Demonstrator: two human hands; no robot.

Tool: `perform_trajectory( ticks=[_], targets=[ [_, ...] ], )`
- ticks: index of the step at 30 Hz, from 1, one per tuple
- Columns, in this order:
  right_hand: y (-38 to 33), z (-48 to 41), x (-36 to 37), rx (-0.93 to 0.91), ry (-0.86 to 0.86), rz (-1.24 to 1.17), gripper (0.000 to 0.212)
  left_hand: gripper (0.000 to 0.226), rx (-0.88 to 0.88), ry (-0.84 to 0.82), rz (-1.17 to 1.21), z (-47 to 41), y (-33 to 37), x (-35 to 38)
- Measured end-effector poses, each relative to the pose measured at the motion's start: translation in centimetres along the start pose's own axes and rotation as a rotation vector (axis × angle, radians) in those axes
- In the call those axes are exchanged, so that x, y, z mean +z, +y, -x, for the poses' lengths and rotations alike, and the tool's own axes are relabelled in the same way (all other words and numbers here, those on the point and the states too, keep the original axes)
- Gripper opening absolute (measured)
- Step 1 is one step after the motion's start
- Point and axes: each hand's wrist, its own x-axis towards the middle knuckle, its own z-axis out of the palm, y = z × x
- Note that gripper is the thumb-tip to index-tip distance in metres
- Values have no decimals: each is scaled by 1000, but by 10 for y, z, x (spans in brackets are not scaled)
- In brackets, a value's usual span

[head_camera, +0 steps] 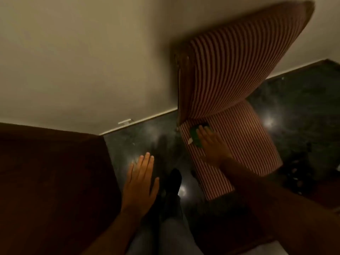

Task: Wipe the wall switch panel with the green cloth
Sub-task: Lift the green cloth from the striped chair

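Green cloth (196,138) — lying on striped chair seat (239,144), right hand (211,144) flat upon it, grip not discernible. Left hand (140,181) spread, empty. Switch panel not in view — wiping apparently not begun.

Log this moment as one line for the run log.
right hand flat on green cloth, striped chair seat | left hand open, empty | switch panel not visible

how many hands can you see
2: the open left hand hovers over the dark glossy floor; the right hand rests on the green cloth on the red-and-white striped chair seat.
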Motion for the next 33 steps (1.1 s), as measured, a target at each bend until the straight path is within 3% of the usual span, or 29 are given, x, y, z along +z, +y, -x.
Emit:
perform_trajectory(
  ticks=[7,13,19,26,27,29,31,33],
  targets=[
    [23,-64,37,-112,27,92,87,77,-59,-109,-41,-19,-8,30],
    [39,-80,50,-189,58,50,87,77,-147,-64,1,-46,-8,24],
    [45,-88,49,-178,79,2,81,75,-104,-55,-37,-53,-9,26],
    [7,-46,-6,-112,138,-170,71,74,-94,3,-96,-33,-13,-8],
    [-7,-32,-19,-141,171,-181,68,72,-86,21,-119,-26,-13,-14],
    [-39,-9,-59,-285,428,-149,68,72,-112,51,-183,-14,-13,-47],
    [-68,13,-96,-432,699,-195,92,73,-149,62,-242,-8,-12,-86],
    [-98,36,-138,-521,768,-169,100,73,-168,125,-287,-7,-15,-130]
  ],
)
